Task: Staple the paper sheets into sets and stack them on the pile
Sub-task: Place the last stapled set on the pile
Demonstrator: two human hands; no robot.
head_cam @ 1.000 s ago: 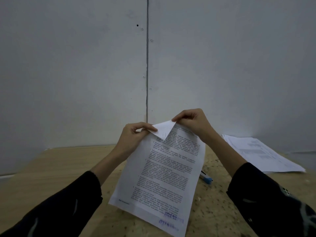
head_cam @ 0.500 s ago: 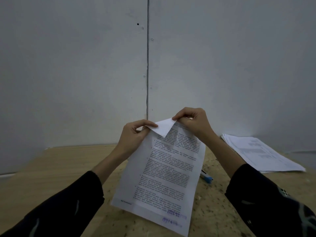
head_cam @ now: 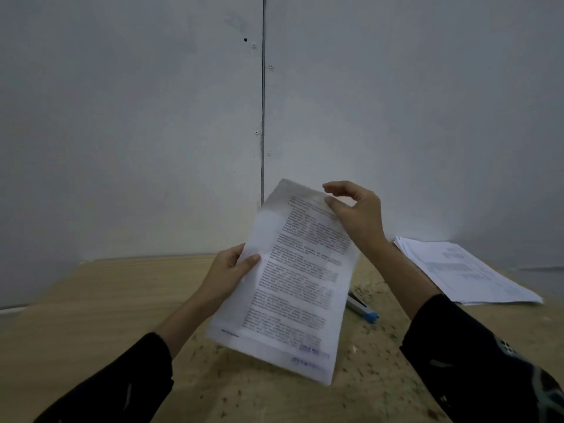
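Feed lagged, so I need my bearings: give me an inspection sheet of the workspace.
Surface: wooden table, speckled near the front.
Job's things: paper set held up above it; pile flat at the far right.
Clutter: blue-tipped object, partly hidden behind the set.
Hands: left hand grips the set's left edge; right hand by its top right corner, fingers loosely curved, pinching nothing.
Cables: nothing seen.
Surroundings: grey panelled wall.

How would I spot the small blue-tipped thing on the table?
Start at the wooden table. Between the held sheets and the paper pile at right lies a slim object, partly hidden by the sheets. Only it has a bright blue end; its neighbours are white paper.
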